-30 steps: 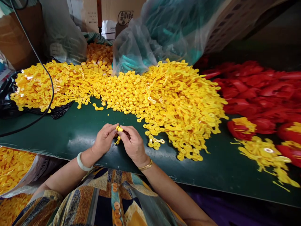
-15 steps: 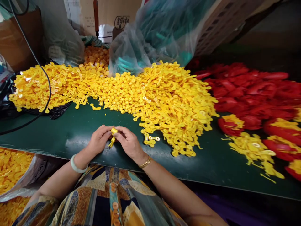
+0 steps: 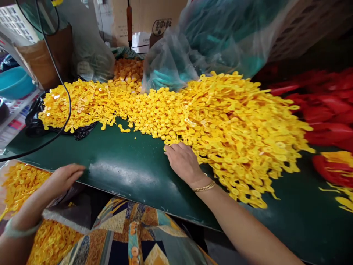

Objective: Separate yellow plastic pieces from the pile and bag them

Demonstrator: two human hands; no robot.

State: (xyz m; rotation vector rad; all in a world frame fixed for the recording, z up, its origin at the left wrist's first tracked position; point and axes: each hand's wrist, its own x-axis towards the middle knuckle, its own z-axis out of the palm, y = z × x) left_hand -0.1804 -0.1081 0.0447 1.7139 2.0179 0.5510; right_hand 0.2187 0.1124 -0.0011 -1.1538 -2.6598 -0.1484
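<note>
My right hand (image 3: 182, 160) is at the front edge of a big heap of yellow plastic link-shaped pieces (image 3: 234, 129). Its fingers are bent down and drawn together, with a bit of a yellow plastic piece (image 3: 165, 148) showing at the fingertips; the hand hides the rest. Small rounded yellow parts (image 3: 157, 114) lie just beyond it. Over the table's front edge, at left, my left hand (image 3: 67, 175) has its fingers stretched out, nothing visible in them, slightly blurred. Below that hand are bags of yellow pieces (image 3: 23, 184).
The green table (image 3: 118, 158) carries another yellow heap (image 3: 77, 103) on black plastic at left. A black cable (image 3: 64, 73) hangs across that side. Red plastic shells (image 3: 328, 110) lie at right. Behind stand a clear bag (image 3: 209, 48) with teal items and a cardboard box (image 3: 118, 22).
My hands have parted from the yellow piece they held together. The left moved left to the table edge, the right moved to the yellow heap. The view has shifted left.
</note>
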